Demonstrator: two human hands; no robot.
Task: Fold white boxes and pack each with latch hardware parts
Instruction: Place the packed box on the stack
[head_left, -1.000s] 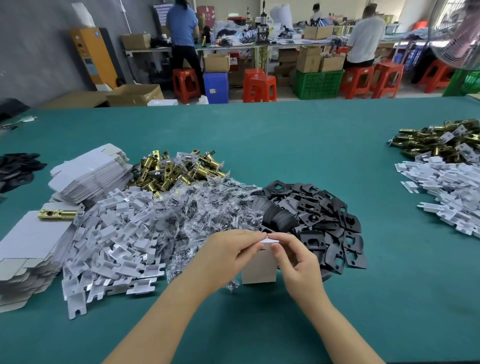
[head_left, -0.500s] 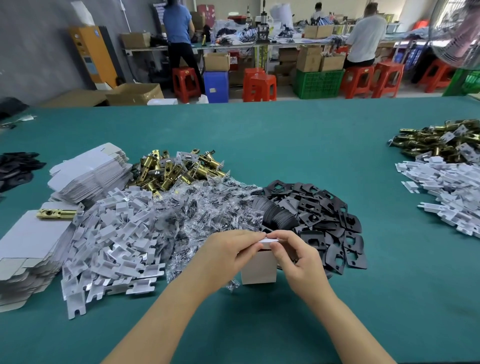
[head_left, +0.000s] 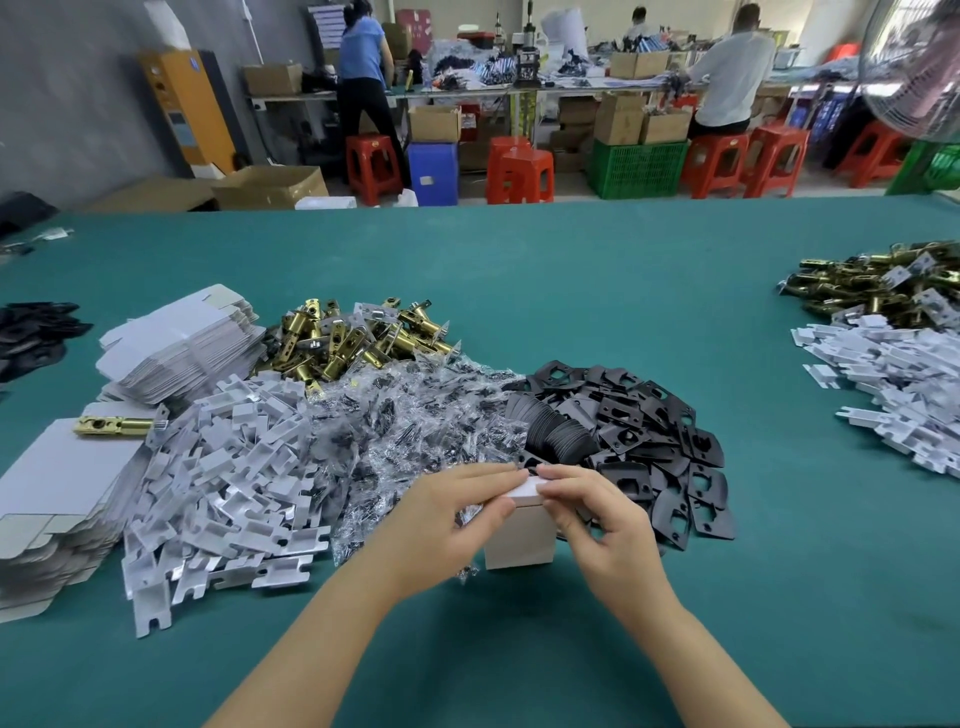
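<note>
White box (head_left: 519, 540) upright on green table (head_left: 571, 291), just in front of black plates (head_left: 649, 441) and bagged screws (head_left: 415, 415). Left hand (head_left: 447, 525) and right hand (head_left: 602, 525) at top flap, fingertips of both curled and pinching it from either side. White inserts (head_left: 223, 483), brass latches (head_left: 353, 338), flat box blanks (head_left: 176, 348) to left.

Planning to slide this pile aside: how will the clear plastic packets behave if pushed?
The clear packets look crinkly and loosely heaped, so they would probably slither and spread rather than move together. They seem light, and some would likely slip under the black plates touching them.
</note>
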